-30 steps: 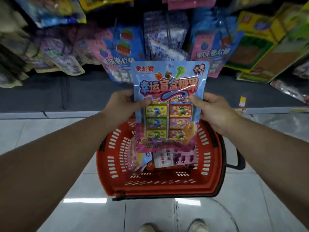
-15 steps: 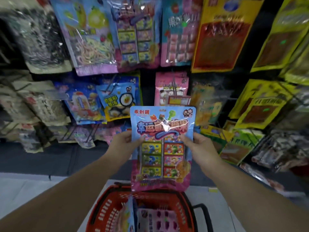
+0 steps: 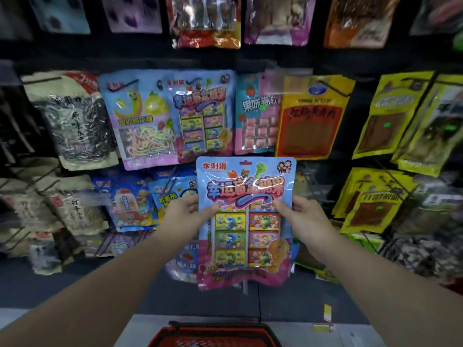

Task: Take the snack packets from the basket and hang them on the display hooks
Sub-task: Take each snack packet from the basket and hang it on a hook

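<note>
Now we hold the blue candy packet (image 3: 245, 221) upright in front of the display wall, our left hand (image 3: 184, 219) pinching its left edge and our right hand (image 3: 304, 220) pinching its right edge, thumbs on the front. It sits just below a matching packet (image 3: 204, 113) hanging on the rack. The red basket (image 3: 213, 336) lies below, at the frame's bottom edge.

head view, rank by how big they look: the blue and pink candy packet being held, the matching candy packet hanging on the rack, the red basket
1. Held blue and pink candy packet, nearest the camera, so it looks bigger than its twin.
2. Matching hanging candy packet.
3. Red plastic basket, only its top rim is in frame, so its true size is unsure.
</note>
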`<act>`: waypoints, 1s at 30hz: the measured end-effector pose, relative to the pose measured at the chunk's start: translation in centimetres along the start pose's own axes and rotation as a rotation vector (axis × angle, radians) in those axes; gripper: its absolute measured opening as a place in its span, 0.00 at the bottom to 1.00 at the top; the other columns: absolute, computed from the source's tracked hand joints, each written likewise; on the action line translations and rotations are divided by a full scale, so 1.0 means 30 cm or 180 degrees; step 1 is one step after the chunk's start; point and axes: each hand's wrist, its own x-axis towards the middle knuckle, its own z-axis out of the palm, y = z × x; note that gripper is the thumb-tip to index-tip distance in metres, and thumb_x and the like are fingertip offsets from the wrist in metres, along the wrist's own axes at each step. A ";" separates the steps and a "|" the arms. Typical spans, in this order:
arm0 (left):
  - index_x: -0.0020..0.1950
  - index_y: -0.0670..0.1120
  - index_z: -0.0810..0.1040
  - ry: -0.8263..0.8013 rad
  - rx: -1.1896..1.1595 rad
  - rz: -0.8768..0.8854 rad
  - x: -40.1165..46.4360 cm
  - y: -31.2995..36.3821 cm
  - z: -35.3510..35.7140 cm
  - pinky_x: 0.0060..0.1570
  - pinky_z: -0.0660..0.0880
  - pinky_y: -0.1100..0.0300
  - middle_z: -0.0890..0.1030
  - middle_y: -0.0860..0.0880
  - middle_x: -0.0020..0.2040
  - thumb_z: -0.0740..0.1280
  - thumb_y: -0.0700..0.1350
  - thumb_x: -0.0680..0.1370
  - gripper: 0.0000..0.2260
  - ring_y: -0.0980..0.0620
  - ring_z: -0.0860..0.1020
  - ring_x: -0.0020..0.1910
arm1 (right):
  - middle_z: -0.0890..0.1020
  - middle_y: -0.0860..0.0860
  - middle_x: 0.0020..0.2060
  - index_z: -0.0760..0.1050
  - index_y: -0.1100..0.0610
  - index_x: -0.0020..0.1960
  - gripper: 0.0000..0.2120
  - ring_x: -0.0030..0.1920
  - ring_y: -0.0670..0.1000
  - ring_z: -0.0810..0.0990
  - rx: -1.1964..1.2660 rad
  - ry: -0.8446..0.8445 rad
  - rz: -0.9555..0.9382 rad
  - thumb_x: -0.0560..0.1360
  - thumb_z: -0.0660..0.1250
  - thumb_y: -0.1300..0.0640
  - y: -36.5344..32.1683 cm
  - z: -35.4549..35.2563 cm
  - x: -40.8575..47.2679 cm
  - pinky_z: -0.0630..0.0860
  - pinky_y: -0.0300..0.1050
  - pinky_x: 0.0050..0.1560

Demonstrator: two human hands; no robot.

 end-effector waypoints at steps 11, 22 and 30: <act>0.57 0.53 0.77 -0.0220 0.0002 0.0454 0.150 0.288 -0.247 0.56 0.74 0.61 0.79 0.59 0.54 0.69 0.45 0.77 0.10 0.61 0.79 0.53 | 0.80 0.46 0.59 0.76 0.51 0.64 0.20 0.60 0.52 0.78 -0.0392 0.0106 -0.0448 0.75 0.66 0.45 -0.401 0.114 0.075 0.74 0.54 0.62; 0.57 0.52 0.76 -0.0019 -0.0248 0.0555 0.240 0.291 -0.447 0.58 0.73 0.61 0.78 0.62 0.50 0.68 0.43 0.77 0.10 0.64 0.77 0.50 | 0.78 0.38 0.45 0.75 0.49 0.54 0.06 0.49 0.43 0.78 -0.0125 -0.0035 -0.0677 0.77 0.65 0.52 -0.482 0.309 0.193 0.74 0.46 0.57; 0.56 0.53 0.78 0.0029 -0.0316 0.0543 0.311 0.261 -0.463 0.65 0.72 0.54 0.81 0.54 0.58 0.68 0.46 0.77 0.08 0.54 0.78 0.60 | 0.78 0.39 0.43 0.75 0.44 0.44 0.06 0.44 0.39 0.77 0.0065 0.0082 -0.0759 0.78 0.64 0.53 -0.446 0.363 0.254 0.75 0.41 0.48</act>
